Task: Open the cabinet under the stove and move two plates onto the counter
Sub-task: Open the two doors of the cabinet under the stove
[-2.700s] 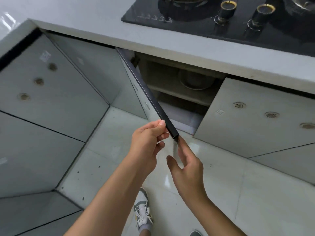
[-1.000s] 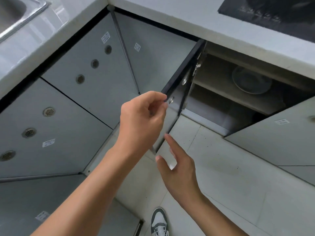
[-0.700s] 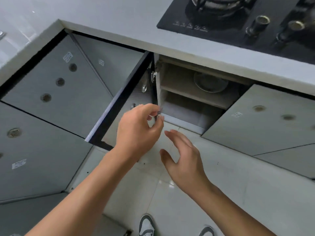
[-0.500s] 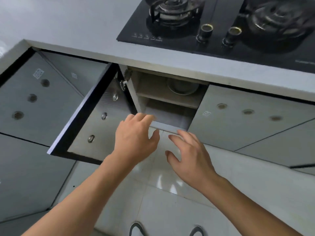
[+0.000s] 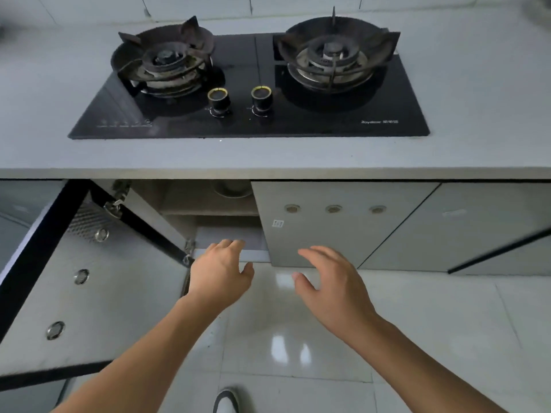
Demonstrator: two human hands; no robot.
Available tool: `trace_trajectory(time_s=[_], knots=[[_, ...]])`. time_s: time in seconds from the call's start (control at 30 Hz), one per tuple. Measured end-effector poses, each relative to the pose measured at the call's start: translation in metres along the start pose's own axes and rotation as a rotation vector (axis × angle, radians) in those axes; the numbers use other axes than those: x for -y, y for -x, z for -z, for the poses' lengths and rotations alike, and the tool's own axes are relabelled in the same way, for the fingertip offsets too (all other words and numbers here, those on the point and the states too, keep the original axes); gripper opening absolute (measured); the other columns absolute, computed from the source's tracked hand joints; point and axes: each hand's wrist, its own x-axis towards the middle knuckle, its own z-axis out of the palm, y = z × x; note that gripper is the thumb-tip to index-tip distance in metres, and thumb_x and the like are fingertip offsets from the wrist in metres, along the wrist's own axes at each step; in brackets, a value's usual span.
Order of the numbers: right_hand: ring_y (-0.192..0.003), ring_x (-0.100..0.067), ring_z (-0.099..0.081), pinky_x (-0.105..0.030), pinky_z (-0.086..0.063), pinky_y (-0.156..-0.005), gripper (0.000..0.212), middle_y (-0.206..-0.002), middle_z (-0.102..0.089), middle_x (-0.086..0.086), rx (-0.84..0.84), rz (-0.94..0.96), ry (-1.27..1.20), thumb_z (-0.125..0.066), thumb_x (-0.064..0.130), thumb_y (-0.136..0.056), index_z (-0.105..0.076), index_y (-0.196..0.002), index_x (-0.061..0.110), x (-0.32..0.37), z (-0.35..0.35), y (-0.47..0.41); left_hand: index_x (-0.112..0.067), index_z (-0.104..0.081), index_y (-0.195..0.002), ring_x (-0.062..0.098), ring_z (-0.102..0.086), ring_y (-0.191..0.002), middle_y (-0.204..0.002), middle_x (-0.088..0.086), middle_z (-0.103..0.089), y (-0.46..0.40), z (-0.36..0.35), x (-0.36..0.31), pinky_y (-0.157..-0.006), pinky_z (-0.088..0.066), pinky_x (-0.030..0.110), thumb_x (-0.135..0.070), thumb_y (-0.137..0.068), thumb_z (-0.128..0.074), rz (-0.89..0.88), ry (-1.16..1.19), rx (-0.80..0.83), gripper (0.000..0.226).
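The left cabinet door (image 5: 98, 296) under the stove stands wide open, swung out to the left. Inside, on the upper shelf (image 5: 208, 210), the lower edge of a pale plate (image 5: 233, 190) shows just below the counter's front edge; the rest of it is hidden. My left hand (image 5: 219, 274) hovers in front of the cabinet's bottom opening, fingers apart, holding nothing. My right hand (image 5: 331, 281) is beside it, in front of the closed right door (image 5: 328, 231), also empty with fingers spread. The grey counter (image 5: 268, 158) runs above.
A black two-burner gas stove (image 5: 253, 84) with two knobs is set into the counter. More closed cabinet doors (image 5: 477, 228) continue to the right. The floor is glossy pale tile (image 5: 298, 338); a shoe tip (image 5: 226, 400) shows at the bottom.
My left hand pulled the door fully open and let go of it. Both hands now hover empty before the opening, and my view has swung to face the stove squarely.
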Motion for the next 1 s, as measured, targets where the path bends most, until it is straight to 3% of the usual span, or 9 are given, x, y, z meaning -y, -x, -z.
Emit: trace_trajectory(time_s=[0.1, 0.23, 0.33, 0.47, 0.6, 0.8, 1.0], knots=[[-0.115, -0.012, -0.054, -0.023, -0.042, -0.095, 0.038, -0.123, -0.062, 0.004, -0.052, -0.076, -0.158, -0.060, 0.028, -0.086, -0.061, -0.123, 0.017, 0.002, -0.009, -0.019, -0.012, -0.061, -0.112, 0.024, -0.062, -0.094, -0.107, 0.005, -0.068, -0.026, -0.008, 0.003, -0.069, -0.053, 0.035, -0.038, -0.085, -0.059, 0.041, 0.064, 0.006, 0.037], [-0.099, -0.004, -0.064, -0.017, -0.049, -0.085, 0.024, -0.104, -0.070, 0.008, -0.131, -0.343, -0.639, -0.066, 0.019, -0.083, -0.069, -0.106, 0.024, 0.021, -0.027, -0.056, -0.014, -0.056, -0.128, 0.025, -0.064, -0.103, -0.121, 0.006, -0.065, -0.063, -0.020, 0.013, -0.078, -0.053, 0.035, -0.030, -0.082, -0.065, 0.028, 0.246, 0.026, 0.049], [-0.094, -0.016, -0.070, -0.029, -0.056, -0.083, 0.023, -0.101, -0.072, -0.006, -0.180, -0.629, -1.216, -0.064, 0.004, -0.083, -0.069, -0.103, 0.015, 0.033, -0.038, -0.091, -0.014, -0.053, -0.131, 0.028, -0.062, -0.103, -0.122, 0.007, -0.064, -0.091, -0.024, 0.020, -0.078, -0.046, 0.029, -0.020, -0.078, -0.069, -0.017, 0.386, 0.032, 0.056], [-0.100, -0.025, -0.067, -0.032, -0.054, -0.083, 0.024, -0.112, -0.065, -0.018, -0.168, -0.725, -1.658, -0.048, -0.003, -0.091, -0.058, -0.111, 0.005, 0.048, -0.047, -0.136, -0.014, -0.046, -0.136, 0.023, -0.060, -0.108, -0.123, 0.005, -0.060, -0.122, -0.024, 0.027, -0.081, -0.041, 0.026, -0.016, -0.078, -0.069, -0.019, 0.519, 0.022, 0.062], [-0.101, -0.026, -0.066, -0.031, -0.054, -0.081, 0.029, -0.115, -0.065, -0.019, -0.173, -0.759, -1.833, -0.042, -0.006, -0.092, -0.056, -0.118, -0.003, 0.057, -0.056, -0.161, -0.018, -0.050, -0.127, 0.019, -0.063, -0.099, -0.109, 0.005, -0.065, -0.140, -0.015, 0.037, -0.078, -0.054, 0.035, -0.016, -0.079, -0.068, -0.036, 0.638, 0.039, 0.051], [-0.101, -0.026, -0.069, -0.033, -0.053, -0.085, 0.032, -0.109, -0.072, -0.016, -0.151, -0.695, -1.870, -0.038, -0.005, -0.093, -0.061, -0.113, 0.001, 0.060, -0.059, -0.159, -0.009, -0.062, -0.104, 0.019, -0.066, -0.085, -0.096, 0.003, -0.070, -0.147, -0.010, 0.037, -0.075, -0.055, 0.036, -0.013, -0.079, -0.069, -0.119, 0.682, 0.065, 0.026], [-0.107, -0.024, -0.066, -0.034, -0.050, -0.092, 0.039, -0.117, -0.069, -0.014, -0.131, -0.641, -1.906, -0.034, -0.007, -0.091, -0.058, -0.120, 0.003, 0.067, -0.058, -0.161, -0.013, -0.061, -0.115, 0.017, -0.065, -0.096, -0.103, 0.001, -0.070, -0.143, -0.012, 0.037, -0.077, -0.055, 0.037, -0.013, -0.081, -0.068, -0.133, 0.741, 0.077, 0.035]])
